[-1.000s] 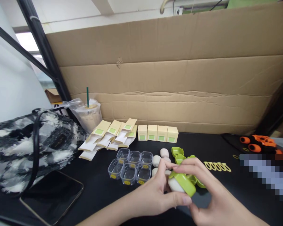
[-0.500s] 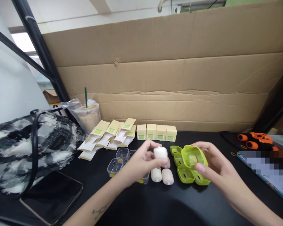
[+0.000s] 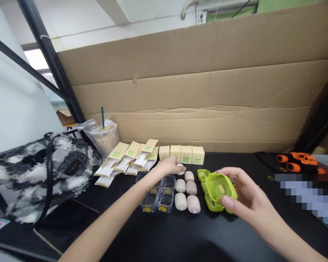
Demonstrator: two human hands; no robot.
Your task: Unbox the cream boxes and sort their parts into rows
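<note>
My left hand (image 3: pixel 168 165) reaches over the clear containers, its fingers closed on a small white rounded piece (image 3: pixel 180 169) at the far end of two columns. The other rounded pieces stand nearer me: white ones such as the front white piece (image 3: pixel 180 201) on the left, pale pink ones such as the front pink piece (image 3: pixel 194 204) on the right. My right hand (image 3: pixel 243 193) grips a lime-green plastic shell (image 3: pixel 221 186), thumb on its near rim, its hollow facing me. Beneath and behind it sit more green shells (image 3: pixel 203 174), partly hidden.
Clear plastic containers with yellow smiley stickers (image 3: pixel 165 200) stand left of the pieces. Behind are cream boxes (image 3: pixel 198 155) and flattened packets (image 3: pixel 117 153). A bagged drink (image 3: pixel 106 140) and fuzzy handbag (image 3: pixel 68 160) are left; an orange toy (image 3: pixel 303 160) is right. Cardboard (image 3: pixel 194 91) walls the back.
My left hand has carried the white piece from above the group away from me to the far end of the columns. The green shell in my right hand has shifted slightly left.
</note>
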